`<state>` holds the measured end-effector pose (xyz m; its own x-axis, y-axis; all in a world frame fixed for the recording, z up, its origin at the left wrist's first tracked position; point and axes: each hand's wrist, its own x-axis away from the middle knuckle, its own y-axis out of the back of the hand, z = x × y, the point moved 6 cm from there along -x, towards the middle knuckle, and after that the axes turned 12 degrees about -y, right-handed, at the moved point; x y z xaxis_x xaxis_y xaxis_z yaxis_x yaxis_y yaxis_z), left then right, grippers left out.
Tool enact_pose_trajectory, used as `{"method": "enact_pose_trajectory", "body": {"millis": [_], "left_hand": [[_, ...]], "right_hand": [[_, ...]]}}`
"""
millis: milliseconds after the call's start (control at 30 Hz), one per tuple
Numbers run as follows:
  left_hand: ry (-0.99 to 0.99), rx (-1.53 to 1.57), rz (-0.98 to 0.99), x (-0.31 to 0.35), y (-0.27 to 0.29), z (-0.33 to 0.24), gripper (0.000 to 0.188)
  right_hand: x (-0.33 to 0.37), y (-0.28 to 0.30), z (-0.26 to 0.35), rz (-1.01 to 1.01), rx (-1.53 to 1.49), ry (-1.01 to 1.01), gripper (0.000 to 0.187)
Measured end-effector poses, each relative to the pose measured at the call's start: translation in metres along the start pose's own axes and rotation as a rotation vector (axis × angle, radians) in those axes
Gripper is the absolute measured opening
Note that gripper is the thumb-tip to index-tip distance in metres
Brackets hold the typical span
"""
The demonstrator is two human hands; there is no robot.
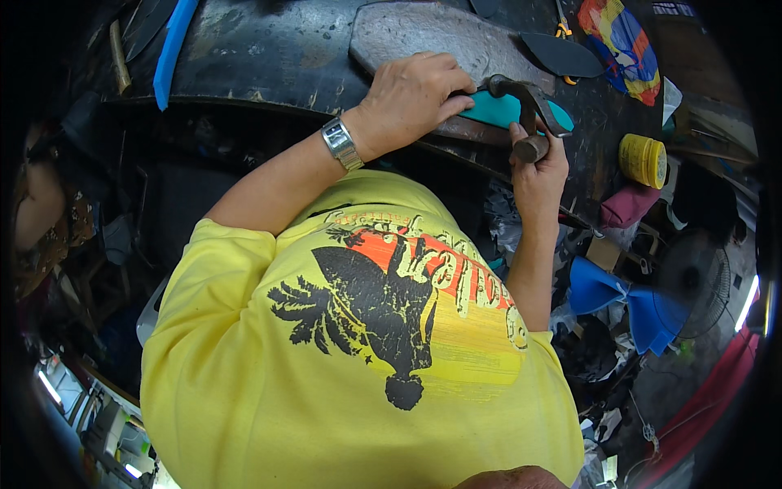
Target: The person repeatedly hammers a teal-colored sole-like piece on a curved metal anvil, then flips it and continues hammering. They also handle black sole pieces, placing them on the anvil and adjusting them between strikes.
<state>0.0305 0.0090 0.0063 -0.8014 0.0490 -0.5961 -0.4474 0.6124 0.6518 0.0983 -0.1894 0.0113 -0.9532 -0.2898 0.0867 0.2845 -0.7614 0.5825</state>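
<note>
A teal, sole-shaped piece [489, 107] lies along the near edge of a worn brown slab [440, 41] on the dark bench. My left hand [414, 96], with a metal watch on its wrist, closes on the left end of the teal piece, thumb stretched along it. My right hand [541, 167] grips a hammer by its wooden handle [531, 149]. The dark curved hammer head [521, 91] is over the right part of the teal piece; whether it touches cannot be made out. The fingers of my right hand also come close to the piece's near edge.
A black sole-shaped piece [566, 55] overlaps the slab's right end, beside an orange-handled tool [563, 30] and a colourful plastic bag [626, 49]. A yellow tub [643, 160] stands at the right. A blue strip [173, 53] and wooden stick [120, 59] lie at the left.
</note>
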Motion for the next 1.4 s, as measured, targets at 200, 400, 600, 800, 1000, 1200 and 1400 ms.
{"method": "enact_pose_trajectory", "body": {"millis": [200, 400, 600, 800, 1000, 1200, 1400], "left_hand": [[-0.073, -0.003, 0.057, -0.007, -0.003, 0.003, 0.013], [-0.086, -0.006, 0.068, -0.013, -0.006, 0.001, 0.012], [-0.091, 0.005, 0.073, -0.013, -0.008, 0.001, 0.011], [-0.085, 0.003, 0.101, -0.013, -0.009, 0.001, 0.014], [-0.097, -0.019, 0.075, -0.013, -0.008, 0.0, 0.012], [-0.003, 0.069, 0.109, -0.01, -0.005, 0.002, 0.016], [0.064, 0.076, 0.147, -0.003, -0.001, 0.003, 0.017]], "right_hand": [[-0.005, 0.017, 0.008, -0.041, -0.026, 0.048, 0.037], [0.006, 0.015, 0.011, -0.077, -0.129, 0.05, 0.031], [0.01, 0.007, 0.013, 0.027, 0.054, -0.019, 0.032], [0.013, 0.023, 0.022, 0.003, -0.204, 0.018, 0.034], [0.007, 0.014, 0.016, -0.1, -0.043, 0.078, 0.033], [0.005, 0.002, 0.002, 0.014, 0.001, 0.013, 0.033], [0.008, -0.003, -0.002, -0.023, -0.053, -0.001, 0.034]]}}
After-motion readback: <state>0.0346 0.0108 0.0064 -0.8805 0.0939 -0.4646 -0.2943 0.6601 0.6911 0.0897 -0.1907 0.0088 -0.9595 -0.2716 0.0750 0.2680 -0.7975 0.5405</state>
